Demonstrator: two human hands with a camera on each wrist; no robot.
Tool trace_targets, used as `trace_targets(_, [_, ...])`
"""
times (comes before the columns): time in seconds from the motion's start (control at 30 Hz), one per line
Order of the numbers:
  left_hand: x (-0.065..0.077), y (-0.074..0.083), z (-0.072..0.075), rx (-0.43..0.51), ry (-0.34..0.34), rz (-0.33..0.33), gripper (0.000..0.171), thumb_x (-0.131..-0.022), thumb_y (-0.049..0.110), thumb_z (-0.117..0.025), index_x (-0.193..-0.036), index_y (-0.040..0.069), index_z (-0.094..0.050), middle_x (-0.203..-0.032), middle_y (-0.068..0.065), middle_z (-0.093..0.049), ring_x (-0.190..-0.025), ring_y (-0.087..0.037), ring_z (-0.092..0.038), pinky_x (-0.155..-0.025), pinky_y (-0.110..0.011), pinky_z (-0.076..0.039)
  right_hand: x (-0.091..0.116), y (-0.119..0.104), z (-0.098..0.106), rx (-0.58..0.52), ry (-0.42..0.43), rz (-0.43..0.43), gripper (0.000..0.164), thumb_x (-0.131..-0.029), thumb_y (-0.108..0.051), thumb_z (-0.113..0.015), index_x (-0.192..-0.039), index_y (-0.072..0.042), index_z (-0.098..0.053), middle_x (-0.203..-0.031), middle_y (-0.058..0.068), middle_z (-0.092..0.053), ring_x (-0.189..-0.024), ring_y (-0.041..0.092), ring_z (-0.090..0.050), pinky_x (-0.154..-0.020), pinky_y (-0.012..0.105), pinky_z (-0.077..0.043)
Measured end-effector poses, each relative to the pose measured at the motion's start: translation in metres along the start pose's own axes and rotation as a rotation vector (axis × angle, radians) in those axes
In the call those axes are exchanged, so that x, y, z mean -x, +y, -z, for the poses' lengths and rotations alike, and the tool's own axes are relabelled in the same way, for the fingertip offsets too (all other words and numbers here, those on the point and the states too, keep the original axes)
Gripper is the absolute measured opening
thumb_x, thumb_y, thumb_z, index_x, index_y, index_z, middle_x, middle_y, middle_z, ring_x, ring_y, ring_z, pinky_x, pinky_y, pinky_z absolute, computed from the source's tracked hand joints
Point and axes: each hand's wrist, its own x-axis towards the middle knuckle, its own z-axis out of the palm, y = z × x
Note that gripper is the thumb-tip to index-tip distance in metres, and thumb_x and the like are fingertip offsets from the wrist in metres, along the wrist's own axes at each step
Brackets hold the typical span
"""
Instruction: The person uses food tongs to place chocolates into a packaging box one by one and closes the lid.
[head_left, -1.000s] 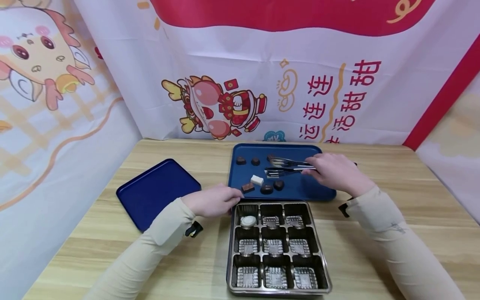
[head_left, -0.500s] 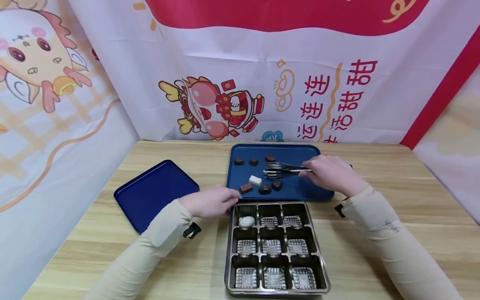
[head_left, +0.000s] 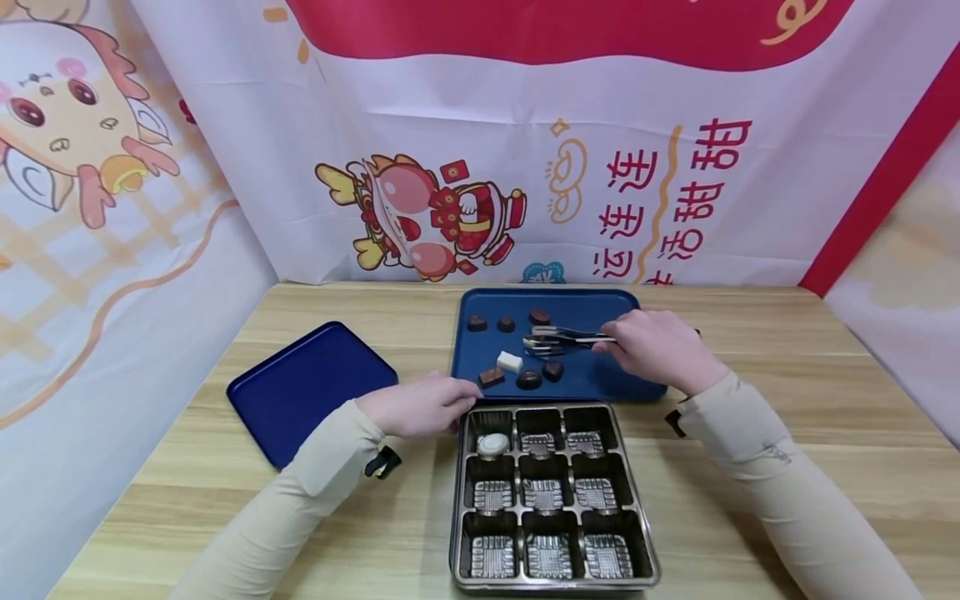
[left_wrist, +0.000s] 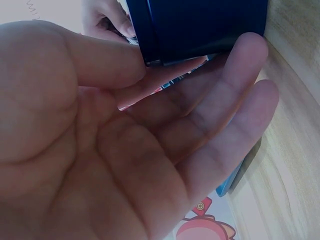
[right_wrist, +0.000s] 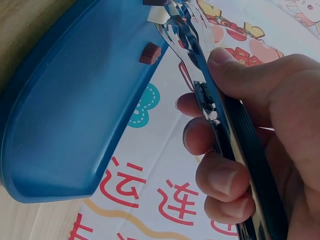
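Note:
My right hand (head_left: 652, 350) grips metal serving tongs (right_wrist: 260, 170) with dark handles, their fork-like ends low over the blue tray (head_left: 615, 379). A pale piece (right_wrist: 158, 15) shows at the tong ends in the right wrist view, mostly hidden. Around it on the tray lie a white chocolate (head_left: 509, 361), a brown rectangular one (head_left: 491, 377) and several dark ones (head_left: 528, 379). My left hand (head_left: 420, 404) pinches the far left corner of the chocolate box (head_left: 555, 582), whose dark blue side (left_wrist: 205, 25) shows between thumb and fingers. One white oval chocolate (head_left: 492, 444) sits in its far left compartment.
A second, darker blue tray (head_left: 315, 392) lies bare and angled at the left. The blue tray with chocolates stands right behind the box on the wooden table (head_left: 420, 508). A printed cloth (head_left: 450, 92) hangs behind the table's far edge.
The two arms of the tongs have drawn closer together over the tray. The left hand stays at the box corner, and the head view has shifted slightly.

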Motion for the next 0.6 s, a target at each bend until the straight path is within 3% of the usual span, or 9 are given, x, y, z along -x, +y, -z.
trace_targets(0.6, [-0.0008,-0.0006,-0.0014,0.001,0.003,-0.002,0.025,-0.104,0.012,-0.039,-0.117,0.01,-0.06,-0.075,-0.001,-0.056,-0.058,-0.007,-0.047,-0.066,-0.026,-0.043,0.0002,-0.0047,0.0005,0.003,0.028,0.017,0.027,-0.091,-0.029,-0.066,-0.068,-0.017,-0.057,-0.054,-0.009,-0.041,-0.041,0.007,-0.037,-0.038,0.025,-0.028])
